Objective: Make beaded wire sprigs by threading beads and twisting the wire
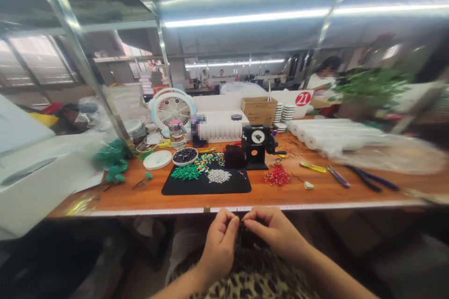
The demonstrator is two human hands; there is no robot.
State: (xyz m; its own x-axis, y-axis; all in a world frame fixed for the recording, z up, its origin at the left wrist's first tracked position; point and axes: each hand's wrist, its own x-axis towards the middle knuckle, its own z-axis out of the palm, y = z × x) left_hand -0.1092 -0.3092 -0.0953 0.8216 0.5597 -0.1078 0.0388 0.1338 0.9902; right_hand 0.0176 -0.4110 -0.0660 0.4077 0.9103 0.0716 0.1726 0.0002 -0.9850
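Note:
Just in front of the table edge, my left hand is closed in a pinch. A short dark cord-like piece sticks up from its fingertips. Close beside it, my right hand is also pinched, thumb against forefinger; what it holds is too small and dark to make out. Beyond the hands lies a black mat bearing green pointed pieces, silver beads and multicoloured beads. A dish of dark beads sits at its back left corner. Right of the mat is a pile of red beaded pieces.
A black hand-cranked device stands behind the mat. Yellow-handled tool, tweezers-like tool and pliers lie to the right, before white rolls. A fan and glass jar stand at back left. A ruler strip edges the table.

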